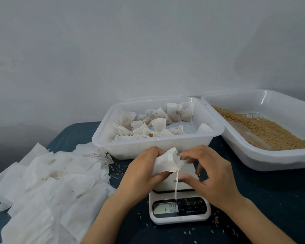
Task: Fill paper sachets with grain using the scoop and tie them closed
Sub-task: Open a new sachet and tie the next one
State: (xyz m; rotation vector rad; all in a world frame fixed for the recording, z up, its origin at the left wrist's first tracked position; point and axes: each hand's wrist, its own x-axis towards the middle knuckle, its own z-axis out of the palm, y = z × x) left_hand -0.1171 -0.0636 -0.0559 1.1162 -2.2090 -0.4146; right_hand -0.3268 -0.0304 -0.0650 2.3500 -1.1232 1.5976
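Observation:
My left hand [141, 171] grips a white paper sachet [165, 162] above the scale, fingers curled round its body. My right hand [208, 176] pinches the sachet's gathered mouth at its right end, and a thin white drawstring [176, 185] hangs down from there over the scale. Brown grain [264, 131] lies in the white tray [253, 159] at the right. A pale translucent scoop [245, 136] rests in that tray, partly sunk in the grain.
A white digital scale [180, 211] reading 0.0 sits under my hands. Behind it a white tray [148, 147] holds several tied sachets [158, 122]. Empty flat sachets [51, 182] are spread at the left on the dark blue table [271, 199]. Loose grains are scattered about.

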